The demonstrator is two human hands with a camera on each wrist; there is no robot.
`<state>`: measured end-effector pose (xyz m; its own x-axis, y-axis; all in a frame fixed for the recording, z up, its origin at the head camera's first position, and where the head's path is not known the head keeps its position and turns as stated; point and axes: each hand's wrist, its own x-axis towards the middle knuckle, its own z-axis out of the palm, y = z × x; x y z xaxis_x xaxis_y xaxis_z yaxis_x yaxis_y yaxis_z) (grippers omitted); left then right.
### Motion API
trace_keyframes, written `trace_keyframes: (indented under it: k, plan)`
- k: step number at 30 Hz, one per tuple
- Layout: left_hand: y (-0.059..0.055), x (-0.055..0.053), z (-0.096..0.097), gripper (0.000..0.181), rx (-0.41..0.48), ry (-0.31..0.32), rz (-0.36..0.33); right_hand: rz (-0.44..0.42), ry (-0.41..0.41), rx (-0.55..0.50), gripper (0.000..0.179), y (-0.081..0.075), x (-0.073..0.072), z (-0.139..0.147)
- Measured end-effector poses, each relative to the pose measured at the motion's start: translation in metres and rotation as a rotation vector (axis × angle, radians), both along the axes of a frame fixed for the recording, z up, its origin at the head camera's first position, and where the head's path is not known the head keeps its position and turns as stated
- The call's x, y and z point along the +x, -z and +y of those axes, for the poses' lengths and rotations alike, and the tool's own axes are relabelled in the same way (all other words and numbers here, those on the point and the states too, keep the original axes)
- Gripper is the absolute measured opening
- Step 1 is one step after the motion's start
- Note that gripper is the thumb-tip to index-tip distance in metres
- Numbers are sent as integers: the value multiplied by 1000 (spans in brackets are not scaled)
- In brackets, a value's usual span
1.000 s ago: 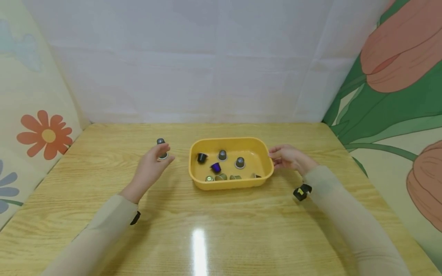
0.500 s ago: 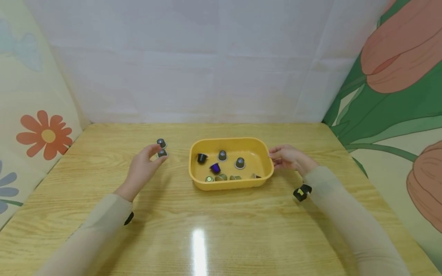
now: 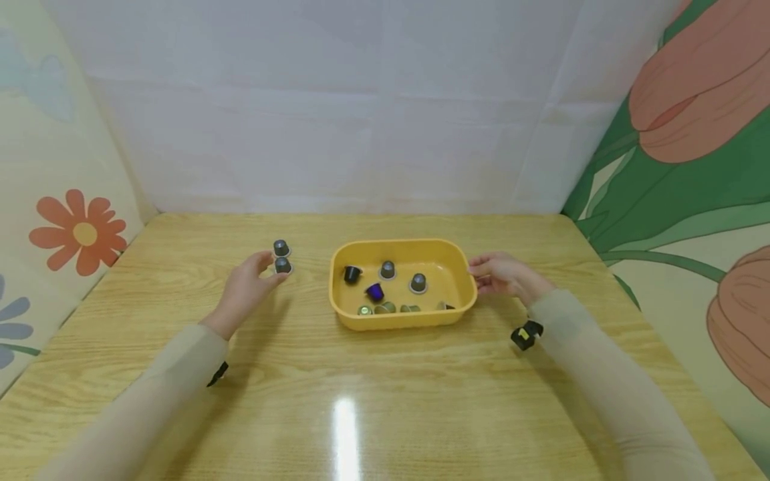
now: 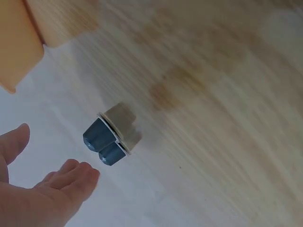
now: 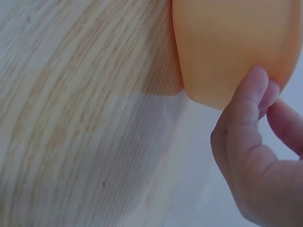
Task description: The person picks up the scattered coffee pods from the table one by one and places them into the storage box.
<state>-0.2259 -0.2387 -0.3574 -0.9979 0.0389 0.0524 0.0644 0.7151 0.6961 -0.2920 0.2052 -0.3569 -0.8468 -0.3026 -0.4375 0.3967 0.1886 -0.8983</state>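
Two dark grey coffee capsules, a rear one (image 3: 281, 248) and a front one (image 3: 283, 265), stand upright side by side on the table, left of a yellow tray (image 3: 397, 323). My left hand (image 3: 243, 290) is just beside them, thumb and fingers spread apart. In the left wrist view the fingertips (image 4: 90, 172) are clear of the capsule pair (image 4: 102, 137). At the tray's right end, my right hand (image 3: 508, 275) pinches the rim. The right wrist view shows its fingers (image 5: 246, 109) against the tray's outer wall (image 5: 227, 52).
Inside the tray are grey capsules (image 3: 388, 270), a black capsule (image 3: 351, 274), a purple capsule (image 3: 375, 292) and several greenish ones (image 3: 385, 308) partly hidden by the front wall. A white cloth (image 3: 325, 120) hangs behind the wooden table (image 3: 397, 387).
My left hand has drawn back to the left from the front capsule, which now shows fully next to the rear one. The right hand and the tray have stayed in place.
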Motion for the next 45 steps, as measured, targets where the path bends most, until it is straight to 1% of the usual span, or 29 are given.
trace_keyframes:
  k: [3, 6, 11, 14, 19, 22, 25, 29, 31, 34, 39, 41, 45]
  plan:
    - [2, -4, -1, 70, 30, 4, -46, 2, 0, 6, 14, 0, 0, 1]
    - [2, -8, -2, 75, 36, 5, -70, 6, -3, 11, 14, 0, -1, 1]
    - [4, -16, -3, 79, 57, -10, -121, 15, -11, 18, 16, 0, 0, 1]
    - [7, -21, -3, 72, 62, -14, -138, 19, -14, 24, 18, 0, 0, 0]
    - [11, -31, -3, 55, 111, -12, -156, 16, -14, 26, 18, 0, 0, 0]
    - [12, -36, -3, 53, 134, -22, -169, 12, -13, 20, 16, -1, 0, 0]
    - [13, -40, -3, 49, 124, -32, -172, 9, -11, 18, 16, -1, 0, -1]
    - [15, -44, -2, 41, 63, -40, -145, 11, -18, 18, 17, 0, -1, 0]
    - [17, -46, -2, 40, 37, -42, -131, 10, -21, 12, 16, 0, -1, 0]
    - [18, -47, -2, 45, 31, -48, -127, 9, -21, 7, 15, 0, -1, 0]
    - [17, -48, -3, 59, 46, -53, -153, 7, -17, 9, 15, 1, -1, 0]
    - [17, -49, -4, 60, 33, -49, -151, 5, -16, 8, 15, 0, -1, 0]
    - [19, -51, -4, 59, -13, -47, -118, -4, -1, 10, 16, 0, -1, 0]
